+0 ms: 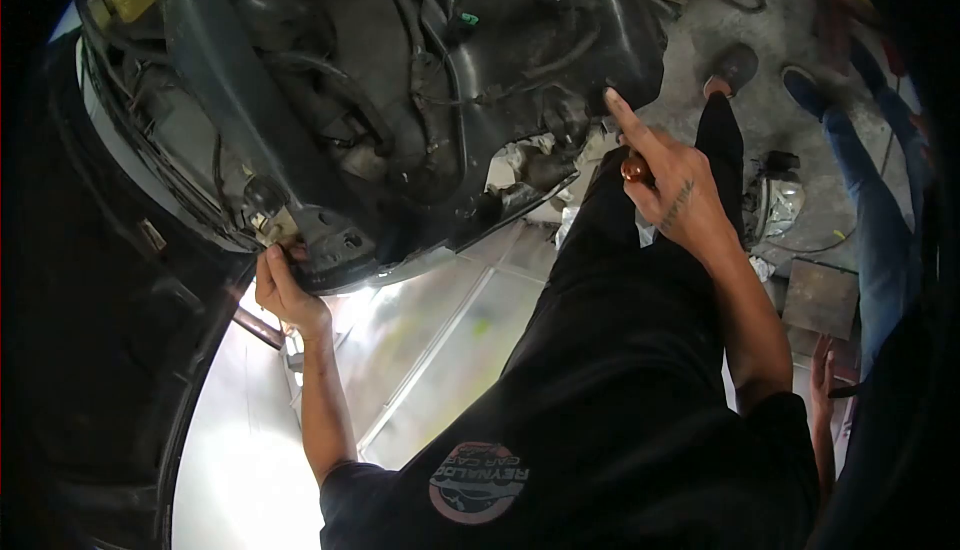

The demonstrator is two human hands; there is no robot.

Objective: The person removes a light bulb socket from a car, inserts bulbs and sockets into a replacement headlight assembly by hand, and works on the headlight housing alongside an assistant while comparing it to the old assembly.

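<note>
A dark car front end (235, 90) with exposed hoses and wiring fills the upper left. My left hand (290, 295) reaches to its near left corner, thumb up and fingers curled in beside a light-coloured fitting (272, 222); what they grip is hidden. My right hand (675, 175) is over the right end of the dark panel (600, 25), its index finger stretched out with the tip at the panel's edge. The other fingers curl around a tool with a rounded amber handle (635, 169); its far end is not visible.
A raised dark hood (90, 350) borders the left. On the concrete floor lie a headlight (782, 202) and a cable. A square plate (820, 298) is below them. At the right stands another person in blue jeans (865, 180), one hand (822, 365) showing lower down.
</note>
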